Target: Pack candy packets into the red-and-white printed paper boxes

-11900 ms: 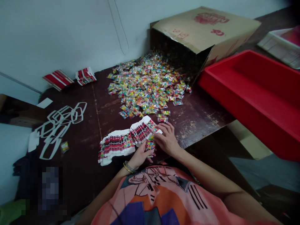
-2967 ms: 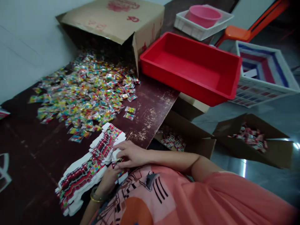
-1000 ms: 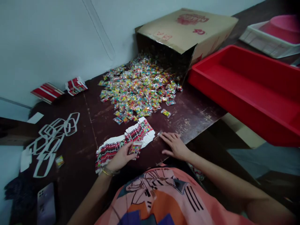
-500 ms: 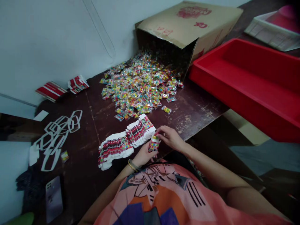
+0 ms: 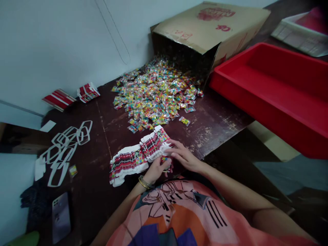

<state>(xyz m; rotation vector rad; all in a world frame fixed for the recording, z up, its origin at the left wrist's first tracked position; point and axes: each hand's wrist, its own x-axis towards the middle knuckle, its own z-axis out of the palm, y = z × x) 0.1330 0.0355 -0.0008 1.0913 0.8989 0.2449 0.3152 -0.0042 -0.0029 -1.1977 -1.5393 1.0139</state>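
My left hand [image 5: 155, 170] is closed around a small printed candy box [image 5: 166, 164], held upright close to my body. Over its top lies my right hand [image 5: 186, 157], fingers stretched out and touching the white flap area; nothing else shows in them. The box is mostly covered by my fingers. Just left of it, two overlapping rows of flat, red-printed candy boxes [image 5: 128, 165] with white flaps lie on the dark table [image 5: 94, 191]. Beyond them spreads a heap of small clear candy packets [image 5: 156, 95], colourful inside, with a single packet [image 5: 184, 120] at its near edge.
A cardboard carton [image 5: 207, 24] lies on its side behind the heap. The red tray [image 5: 258, 92] stands at right, with a white basket [image 5: 299, 34] behind it. At left are white paper bands [image 5: 64, 147], a phone [image 5: 60, 217], a stray packet [image 5: 73, 171] and red-striped stacks [image 5: 59, 99].
The candy packet that showed at the open top of the box is no longer visible. My right fingers have gone from pinching there to lying stretched over the top.
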